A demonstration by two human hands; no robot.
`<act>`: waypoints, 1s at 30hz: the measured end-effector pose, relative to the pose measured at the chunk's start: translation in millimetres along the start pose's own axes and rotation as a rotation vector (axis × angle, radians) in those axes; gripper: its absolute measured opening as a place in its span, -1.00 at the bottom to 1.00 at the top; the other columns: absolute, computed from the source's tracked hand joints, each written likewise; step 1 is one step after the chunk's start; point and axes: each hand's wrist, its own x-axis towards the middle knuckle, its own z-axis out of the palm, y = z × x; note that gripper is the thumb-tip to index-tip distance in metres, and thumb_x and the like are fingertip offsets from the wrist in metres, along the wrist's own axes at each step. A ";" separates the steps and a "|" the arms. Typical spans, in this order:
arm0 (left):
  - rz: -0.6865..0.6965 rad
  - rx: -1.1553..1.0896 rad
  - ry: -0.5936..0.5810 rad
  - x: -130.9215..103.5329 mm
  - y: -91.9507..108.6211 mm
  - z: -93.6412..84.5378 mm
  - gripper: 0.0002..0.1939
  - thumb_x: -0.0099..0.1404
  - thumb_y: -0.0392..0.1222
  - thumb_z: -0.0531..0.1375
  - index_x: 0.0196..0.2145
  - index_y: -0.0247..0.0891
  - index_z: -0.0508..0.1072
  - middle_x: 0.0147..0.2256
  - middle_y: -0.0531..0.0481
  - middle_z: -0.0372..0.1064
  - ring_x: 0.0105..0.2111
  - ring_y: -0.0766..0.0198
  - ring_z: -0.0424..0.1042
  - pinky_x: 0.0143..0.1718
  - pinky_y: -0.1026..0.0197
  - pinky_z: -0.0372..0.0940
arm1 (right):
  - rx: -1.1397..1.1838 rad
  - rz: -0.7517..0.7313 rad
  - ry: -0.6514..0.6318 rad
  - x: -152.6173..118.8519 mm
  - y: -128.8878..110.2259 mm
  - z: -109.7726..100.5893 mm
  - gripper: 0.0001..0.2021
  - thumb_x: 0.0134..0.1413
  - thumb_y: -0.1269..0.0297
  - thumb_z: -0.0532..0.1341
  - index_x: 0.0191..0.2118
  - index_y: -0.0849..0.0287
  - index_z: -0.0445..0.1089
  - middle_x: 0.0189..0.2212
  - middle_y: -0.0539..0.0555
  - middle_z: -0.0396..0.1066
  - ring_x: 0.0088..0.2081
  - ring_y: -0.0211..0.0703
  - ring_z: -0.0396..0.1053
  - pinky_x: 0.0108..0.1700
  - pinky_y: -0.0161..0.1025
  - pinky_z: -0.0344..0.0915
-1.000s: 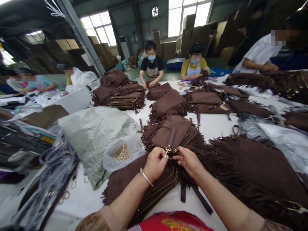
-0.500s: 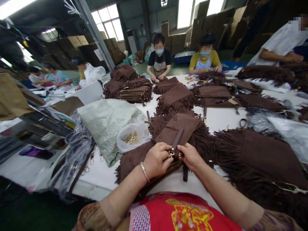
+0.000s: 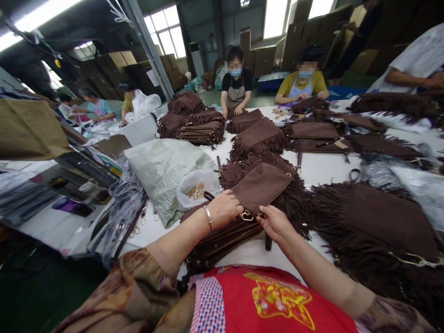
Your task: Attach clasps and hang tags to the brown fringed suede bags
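My left hand (image 3: 225,210) is closed on a dark brown wrist strap (image 3: 208,195), whose loop sticks out behind the fingers toward the left. A gold clasp (image 3: 247,215) shows at the strap's other end, just right of these fingertips. With thumb and finger my right hand (image 3: 276,224) pinches the near corner of a brown suede pouch (image 3: 262,187), by its zip and small metal fittings. Whether the clasp is hooked to the pouch, I cannot tell. The pouch lies tilted on a stack of similar fringed pouches (image 3: 222,238).
A white plastic bag (image 3: 199,182) of tags and a large grey-green sack (image 3: 166,171) stand to the left. Plastic-wrapped straps (image 3: 120,217) lie beyond. More fringed bags (image 3: 388,222) spread at the right. Two masked co-workers sit across the table.
My left hand has swung the strap off the pouch's face toward the left. My right hand stays at the corner. The view has shifted slightly.
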 end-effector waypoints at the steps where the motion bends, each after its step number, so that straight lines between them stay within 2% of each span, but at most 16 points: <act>1: -0.050 0.016 0.014 -12.1 0.6 -0.8 -0.84 0.34 -0.21 0.10 -0.32 -0.25 0.47 -0.38 -0.10 0.38 -0.26 0.18 0.36 -0.14 0.12 0.20 | -0.010 -0.013 0.003 0.8 -0.4 1.6 -0.83 -0.18 0.36 0.34 -0.49 0.14 0.30 -0.49 -0.04 0.44 -0.46 -0.30 0.36 -0.50 -0.39 0.38; 3: -0.162 0.078 0.058 -38.0 5.3 1.0 -0.78 0.39 -0.25 0.01 -0.28 -0.26 0.45 -0.38 -0.09 0.35 -0.38 0.24 0.32 -0.30 0.18 0.19 | -0.059 -0.025 0.005 2.5 1.4 5.7 -0.86 -0.16 0.34 0.33 -0.46 0.13 0.32 -0.46 -0.04 0.46 -0.46 -0.29 0.37 -0.50 -0.38 0.38; 5: -0.261 0.132 0.078 -61.3 15.6 8.7 -0.78 0.39 -0.29 -0.01 -0.25 -0.26 0.43 -0.34 -0.10 0.35 -0.38 0.22 0.31 -0.35 0.19 0.18 | -0.152 -0.024 0.014 4.1 6.3 10.0 -0.88 -0.16 0.33 0.32 -0.42 0.15 0.38 -0.45 -0.01 0.48 -0.48 -0.27 0.38 -0.56 -0.38 0.35; 7: -0.327 0.119 0.039 -77.8 30.5 22.0 -0.83 0.38 -0.30 0.03 -0.20 -0.26 0.42 -0.32 -0.10 0.36 -0.33 0.18 0.32 -0.34 0.17 0.20 | -0.274 -0.028 0.034 5.7 12.1 12.3 -0.88 -0.17 0.32 0.32 -0.41 0.17 0.41 -0.50 0.00 0.47 -0.56 -0.27 0.35 -0.67 -0.40 0.23; 10: -0.416 0.019 -0.009 -90.9 50.9 41.7 -0.80 0.35 -0.30 0.07 -0.10 -0.25 0.41 -0.26 -0.12 0.40 -0.21 0.12 0.35 -0.25 0.13 0.25 | -0.448 -0.051 0.044 6.6 18.0 8.8 -0.85 -0.17 0.26 0.34 -0.51 0.19 0.39 -0.68 -0.05 0.37 -0.70 -0.31 0.25 -0.74 -0.42 0.06; 12: -0.474 -0.067 -0.002 -96.0 53.9 46.4 -0.81 0.35 -0.24 0.10 -0.12 -0.25 0.44 -0.20 -0.13 0.41 -0.16 0.11 0.36 -0.18 0.12 0.27 | -0.528 -0.063 0.024 3.9 20.6 0.7 -0.80 -0.18 0.20 0.35 -0.54 0.18 0.38 -0.77 -0.09 0.27 -0.75 -0.32 0.20 -0.74 -0.41 0.04; 13: -0.499 -0.119 0.005 -98.0 50.4 45.4 -0.82 0.35 -0.19 0.10 -0.18 -0.25 0.47 -0.18 -0.13 0.42 -0.16 0.12 0.37 -0.16 0.13 0.27 | -0.557 -0.072 0.013 1.1 22.6 -4.9 -0.80 -0.17 0.17 0.35 -0.49 0.18 0.40 -0.79 -0.12 0.24 -0.76 -0.32 0.19 -0.72 -0.40 0.07; 14: -0.524 -0.174 0.012 -99.4 43.1 42.6 -0.79 0.36 -0.13 0.10 -0.24 -0.25 0.49 -0.19 -0.13 0.43 -0.17 0.13 0.39 -0.15 0.15 0.28 | -0.580 -0.079 0.004 -2.7 25.4 -11.3 -0.77 -0.16 0.14 0.34 -0.39 0.18 0.44 -0.78 -0.13 0.24 -0.75 -0.30 0.20 -0.70 -0.38 0.11; 16: -0.606 -0.274 0.014 -99.1 18.4 34.6 -0.71 0.37 -0.06 0.07 -0.33 -0.25 0.52 -0.24 -0.14 0.46 -0.21 0.15 0.42 -0.15 0.17 0.28 | -0.601 -0.080 0.002 -12.3 33.6 -25.2 -0.55 -0.15 0.07 0.32 -0.10 0.18 0.42 -0.74 -0.15 0.27 -0.70 -0.25 0.25 -0.65 -0.34 0.19; 19: -0.842 -0.328 -0.014 -86.3 -37.1 28.8 -0.72 0.37 -0.12 0.07 -0.26 -0.27 0.54 -0.25 -0.18 0.49 -0.17 0.10 0.44 -0.09 0.13 0.26 | -0.580 -0.034 0.028 -28.1 47.6 -42.4 -0.32 -0.17 0.02 0.32 0.11 0.19 0.27 -0.67 -0.12 0.35 -0.64 -0.21 0.30 -0.60 -0.31 0.22; 22: -1.003 -0.318 -0.055 -60.6 -96.8 40.5 -0.77 0.34 -0.21 0.12 -0.21 -0.39 0.52 -0.17 -0.29 0.47 -0.09 0.02 0.42 -0.03 0.05 0.25 | -0.573 0.032 0.046 -39.0 55.5 -47.8 -0.33 -0.19 -0.01 0.31 0.06 0.22 0.29 -0.64 -0.08 0.37 -0.61 -0.20 0.31 -0.60 -0.32 0.19; 25: -1.102 -0.341 -0.104 -35.3 -143.9 62.0 -0.75 0.33 -0.17 0.18 -0.11 -0.40 0.46 -0.09 -0.22 0.43 -0.06 0.08 0.41 -0.01 -0.01 0.29 | -0.628 0.104 0.029 -42.2 56.3 -44.6 -0.42 -0.19 -0.06 0.28 -0.08 0.26 0.36 -0.60 -0.03 0.39 -0.57 -0.19 0.34 -0.56 -0.29 0.22; 27: -1.146 -0.370 -0.124 -25.4 -165.4 74.8 -0.71 0.34 -0.11 0.18 -0.07 -0.35 0.43 -0.07 -0.15 0.40 -0.08 0.14 0.42 -0.03 -0.03 0.33 | -0.667 0.114 0.017 -41.5 55.7 -42.9 -0.44 -0.18 -0.09 0.26 -0.11 0.24 0.39 -0.58 -0.02 0.41 -0.55 -0.16 0.37 -0.51 -0.26 0.27; 30: -1.160 -0.428 -0.100 -22.8 -183.2 86.2 -0.74 0.34 -0.11 0.18 -0.10 -0.33 0.43 -0.11 -0.10 0.41 -0.13 0.18 0.43 -0.08 0.01 0.36 | -0.698 0.102 0.042 -39.5 57.2 -46.2 -0.43 -0.20 -0.12 0.26 -0.12 0.21 0.42 -0.58 -0.01 0.43 -0.53 -0.14 0.39 -0.47 -0.23 0.32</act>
